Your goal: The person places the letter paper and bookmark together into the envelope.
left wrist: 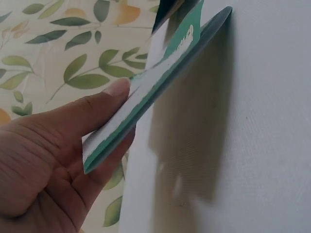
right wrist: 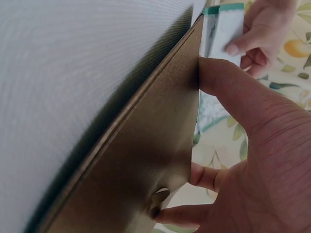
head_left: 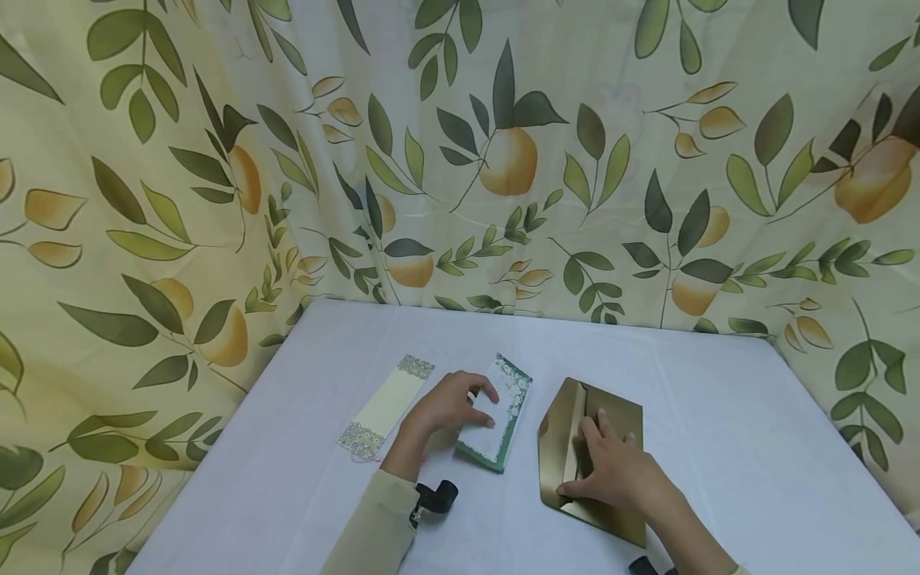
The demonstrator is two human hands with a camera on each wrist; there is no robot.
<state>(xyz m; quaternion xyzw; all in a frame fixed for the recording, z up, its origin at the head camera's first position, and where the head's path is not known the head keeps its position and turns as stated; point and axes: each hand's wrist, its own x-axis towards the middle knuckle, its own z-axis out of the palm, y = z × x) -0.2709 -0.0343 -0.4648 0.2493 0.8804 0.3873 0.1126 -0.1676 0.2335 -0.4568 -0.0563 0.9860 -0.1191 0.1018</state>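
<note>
My left hand pinches a folded white card with a green border and floral edge between thumb and fingers. The left wrist view shows the card tilted up from the table, its layered edge toward the camera. To the right lies a gold envelope with its flap opened out to the left. My right hand grips the envelope at its opening, thumb near the lower end and fingers spread further up. In the right wrist view, thumb and fingers meet the edge of the gold envelope; some fingertips are hidden.
A pale cream strip with lacy patterned ends and a pink cord lies left of my left hand. A white cloth covers the table. Behind and at the left hangs a curtain printed with fruit and leaves.
</note>
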